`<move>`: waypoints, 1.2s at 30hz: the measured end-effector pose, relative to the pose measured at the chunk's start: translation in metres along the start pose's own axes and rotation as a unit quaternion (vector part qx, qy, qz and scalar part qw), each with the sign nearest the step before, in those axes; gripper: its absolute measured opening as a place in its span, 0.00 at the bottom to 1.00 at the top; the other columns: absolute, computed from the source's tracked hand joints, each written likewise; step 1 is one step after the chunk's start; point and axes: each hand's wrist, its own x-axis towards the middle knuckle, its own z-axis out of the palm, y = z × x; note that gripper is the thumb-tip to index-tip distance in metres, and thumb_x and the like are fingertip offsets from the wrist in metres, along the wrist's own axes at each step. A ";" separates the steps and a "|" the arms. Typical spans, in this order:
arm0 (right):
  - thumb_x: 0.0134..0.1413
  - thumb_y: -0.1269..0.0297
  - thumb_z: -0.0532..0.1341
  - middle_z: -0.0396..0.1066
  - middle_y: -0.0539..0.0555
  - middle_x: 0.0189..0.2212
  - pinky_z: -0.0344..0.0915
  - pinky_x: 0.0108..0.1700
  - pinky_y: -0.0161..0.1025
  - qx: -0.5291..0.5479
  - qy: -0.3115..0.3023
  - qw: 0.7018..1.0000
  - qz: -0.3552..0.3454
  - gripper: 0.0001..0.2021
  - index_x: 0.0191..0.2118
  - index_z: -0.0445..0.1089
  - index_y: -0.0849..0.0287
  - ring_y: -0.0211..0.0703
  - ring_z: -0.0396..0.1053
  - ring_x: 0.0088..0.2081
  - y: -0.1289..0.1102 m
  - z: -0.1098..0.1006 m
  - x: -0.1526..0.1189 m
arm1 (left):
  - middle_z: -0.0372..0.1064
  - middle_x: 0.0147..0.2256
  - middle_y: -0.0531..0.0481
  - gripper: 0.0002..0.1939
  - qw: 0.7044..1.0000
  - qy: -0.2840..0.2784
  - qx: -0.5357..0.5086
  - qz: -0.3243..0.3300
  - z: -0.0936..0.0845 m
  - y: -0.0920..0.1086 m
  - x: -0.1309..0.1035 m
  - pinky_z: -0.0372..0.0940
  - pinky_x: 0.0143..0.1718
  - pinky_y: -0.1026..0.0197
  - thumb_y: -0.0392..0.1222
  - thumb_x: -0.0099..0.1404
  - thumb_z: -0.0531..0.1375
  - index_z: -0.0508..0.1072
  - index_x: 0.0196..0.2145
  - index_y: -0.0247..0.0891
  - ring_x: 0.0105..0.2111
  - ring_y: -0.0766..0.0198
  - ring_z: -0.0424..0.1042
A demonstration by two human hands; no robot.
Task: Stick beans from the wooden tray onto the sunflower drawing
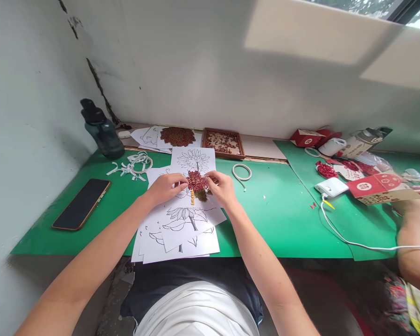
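Observation:
A flower shape of dark red beans [197, 180] lies on a white sheet with a printed flower drawing [193, 158]. Below the beans runs a short yellow strip of kernel-like pieces [192, 197], beside a small green patch of seeds [200, 195]. At the left edge of the red beans, my left hand [168, 186] has thumb and forefinger pinched together. Opposite it, my right hand [220, 187] pinches at the right edge of the beans. Whatever either fingertip pinch holds is too small to make out. More flower drawings [182, 233] lie stacked beneath my wrists.
Behind the sheets stand a wooden tray [243, 151] of beans and a brown seed disc [178, 136] on paper. A phone [81, 204], dark bottle [103, 133], and white strips [133, 165] lie left. Rightward are a coiled cord [241, 172], white charger [331, 187], and another person's hand at a red box [374, 187].

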 end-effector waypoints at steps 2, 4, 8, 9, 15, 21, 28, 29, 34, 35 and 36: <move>0.63 0.65 0.59 0.79 0.52 0.32 0.65 0.38 0.41 -0.051 -0.005 0.998 -0.027 0.08 0.37 0.77 0.54 0.45 0.73 0.33 0.004 -0.009 -0.008 | 0.81 0.42 0.50 0.12 1.000 0.001 0.011 0.006 0.000 -0.001 0.000 0.65 0.36 0.57 0.47 0.76 0.57 0.80 0.43 0.44 0.35 0.61 0.74; 0.63 0.66 0.59 0.78 0.54 0.33 0.65 0.37 0.41 -0.106 -0.009 0.993 -0.057 0.08 0.37 0.77 0.54 0.46 0.73 0.33 0.009 -0.016 -0.018 | 0.81 0.42 0.51 0.11 1.000 -0.004 0.023 0.015 -0.001 -0.001 0.000 0.65 0.37 0.57 0.45 0.76 0.58 0.81 0.44 0.44 0.34 0.62 0.74; 0.68 0.65 0.58 0.78 0.56 0.34 0.65 0.35 0.41 -0.159 0.011 0.984 -0.074 0.10 0.39 0.78 0.55 0.45 0.73 0.32 0.017 -0.017 -0.034 | 0.81 0.42 0.51 0.10 0.999 -0.023 0.028 0.017 -0.002 0.002 0.000 0.65 0.37 0.57 0.43 0.75 0.58 0.81 0.46 0.46 0.33 0.63 0.73; 0.68 0.65 0.58 0.78 0.56 0.34 0.65 0.35 0.41 -0.162 0.016 0.984 -0.073 0.10 0.39 0.78 0.55 0.45 0.73 0.32 0.019 -0.015 -0.035 | 0.81 0.42 0.51 0.11 0.999 -0.027 0.025 0.014 -0.002 0.003 0.000 0.65 0.37 0.57 0.43 0.75 0.58 0.81 0.46 0.46 0.33 0.62 0.74; 0.65 0.69 0.60 0.78 0.54 0.33 0.63 0.34 0.39 -0.184 -0.003 0.980 -0.079 0.08 0.38 0.77 0.55 0.42 0.70 0.30 0.023 -0.005 -0.035 | 0.81 0.43 0.50 0.11 0.999 -0.028 0.031 0.007 -0.005 0.002 -0.001 0.65 0.37 0.57 0.42 0.74 0.59 0.81 0.47 0.45 0.34 0.61 0.74; 0.63 0.73 0.60 0.76 0.53 0.32 0.62 0.35 0.37 -0.194 -0.021 0.976 -0.095 0.09 0.37 0.77 0.55 0.41 0.70 0.30 0.027 -0.007 -0.037 | 0.80 0.45 0.50 0.12 0.999 -0.036 0.034 0.018 -0.003 0.000 -0.001 0.66 0.38 0.57 0.39 0.74 0.58 0.81 0.47 0.45 0.38 0.60 0.76; 0.64 0.74 0.60 0.77 0.51 0.32 0.61 0.33 0.35 -0.219 -0.017 0.969 -0.117 0.09 0.36 0.77 0.55 0.39 0.70 0.29 0.029 -0.005 -0.036 | 0.79 0.46 0.48 0.12 0.997 -0.061 0.053 0.017 -0.004 0.003 -0.001 0.67 0.40 0.55 0.41 0.75 0.57 0.80 0.48 0.44 0.41 0.59 0.76; 0.65 0.74 0.60 0.77 0.52 0.32 0.61 0.33 0.35 -0.222 -0.011 0.968 -0.119 0.09 0.37 0.77 0.56 0.38 0.70 0.29 0.028 -0.004 -0.036 | 0.79 0.46 0.48 0.12 0.997 -0.064 0.051 0.014 -0.004 0.004 -0.001 0.67 0.41 0.55 0.41 0.75 0.57 0.80 0.48 0.44 0.41 0.58 0.76; 0.65 0.73 0.60 0.77 0.52 0.32 0.60 0.33 0.35 -0.231 -0.002 0.966 -0.115 0.09 0.37 0.77 0.56 0.39 0.70 0.29 0.026 -0.003 -0.035 | 0.79 0.46 0.49 0.11 0.997 -0.066 0.048 0.004 -0.004 0.005 0.000 0.66 0.41 0.55 0.40 0.74 0.58 0.80 0.48 0.45 0.40 0.59 0.75; 0.65 0.73 0.60 0.77 0.52 0.32 0.59 0.33 0.35 -0.232 -0.005 0.966 -0.113 0.09 0.37 0.77 0.56 0.39 0.69 0.29 0.027 -0.003 -0.035 | 0.79 0.46 0.49 0.11 0.997 -0.065 0.050 0.003 -0.004 0.005 0.000 0.66 0.41 0.55 0.41 0.74 0.58 0.80 0.48 0.44 0.40 0.59 0.75; 0.64 0.73 0.60 0.77 0.52 0.32 0.59 0.33 0.35 -0.233 -0.008 0.966 -0.111 0.09 0.36 0.78 0.55 0.39 0.69 0.29 0.027 -0.003 -0.035 | 0.79 0.47 0.49 0.11 0.997 -0.065 0.051 0.002 -0.004 0.005 0.000 0.66 0.41 0.55 0.41 0.74 0.58 0.80 0.47 0.44 0.40 0.59 0.75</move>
